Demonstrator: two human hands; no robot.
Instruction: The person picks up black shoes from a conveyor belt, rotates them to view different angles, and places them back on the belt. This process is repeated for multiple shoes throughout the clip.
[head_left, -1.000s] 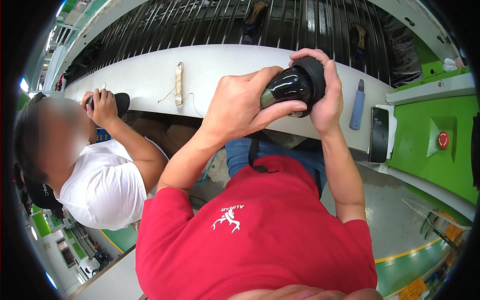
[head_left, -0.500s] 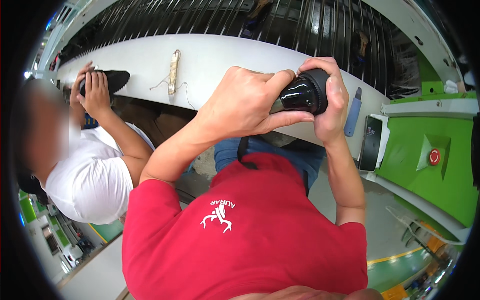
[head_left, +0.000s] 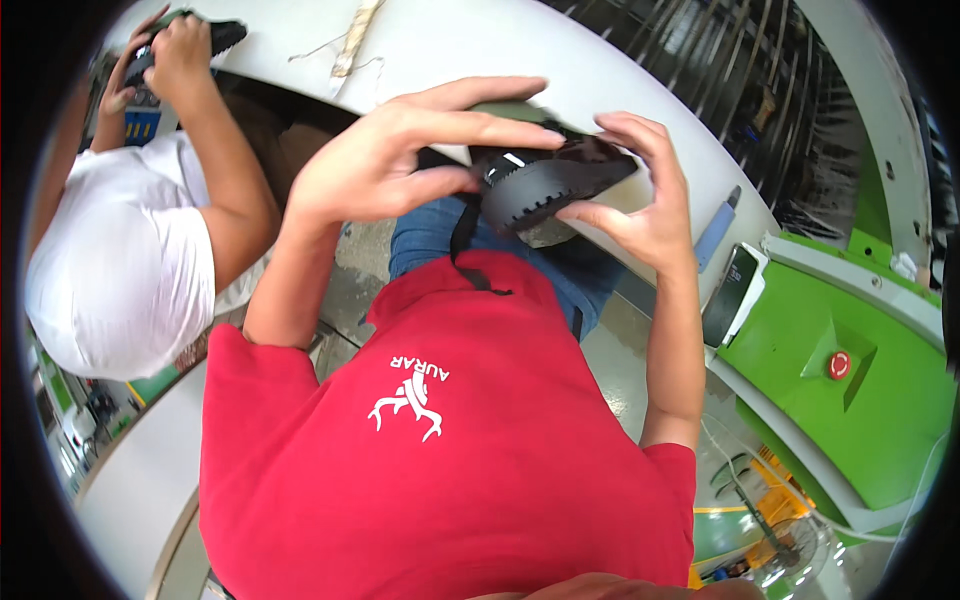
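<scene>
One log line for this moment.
left hand: at black shoe; right hand: around its right end; shoe: sole tread showing; blue-handled tool: on table

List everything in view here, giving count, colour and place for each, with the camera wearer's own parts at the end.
Worktable: one, white, top
Shoe: one, black and green, upper centre
Wrapped stick: one, cream, on worktable
Tool: one, blue, worktable's right side
Phone: one, dark, beyond tool
Machine panel: one, green, right
Button: one, red, on panel
Rods: many, metallic, upper right
Co-worker: one, white shirt, left
Second shoe: one, black, held by co-worker
Shirt: one, red, lower centre
Trousers: one pair, blue, centre
Left hand: one, bare, shoe's left side
Right hand: one, bare, shoe's right end
</scene>
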